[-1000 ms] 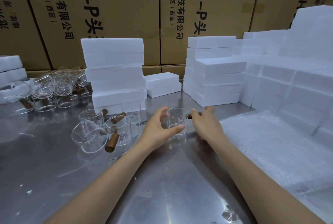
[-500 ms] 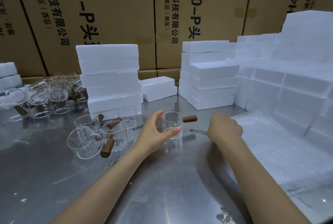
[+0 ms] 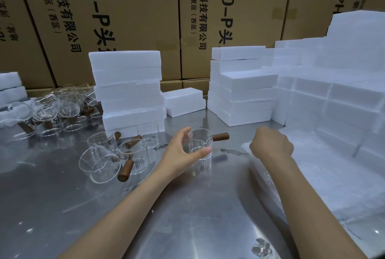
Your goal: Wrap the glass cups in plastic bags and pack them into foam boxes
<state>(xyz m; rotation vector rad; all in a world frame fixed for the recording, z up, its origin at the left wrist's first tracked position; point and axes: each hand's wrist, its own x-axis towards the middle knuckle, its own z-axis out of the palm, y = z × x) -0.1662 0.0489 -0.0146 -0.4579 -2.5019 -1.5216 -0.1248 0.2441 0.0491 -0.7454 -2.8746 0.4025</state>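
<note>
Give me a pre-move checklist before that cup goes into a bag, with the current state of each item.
1. Cup secured: the left hand curls round the glass cup, which stands upright on the steel table. Ok.
2. Wooden handle free: it sticks out to the right, nothing touching it. Ok.
3. Bag in hand: the right hand is at the edge of the plastic bags; whether it has pinched one, cannot tell.
4. Bag opened for the cup: none seen open. Not ok.
5. Foam box ready: the foam boxes are all stacked, none open near the cup. Not ok.
6. Neighbouring cups clear of the held one: apart, to its left. Ok.
</note>
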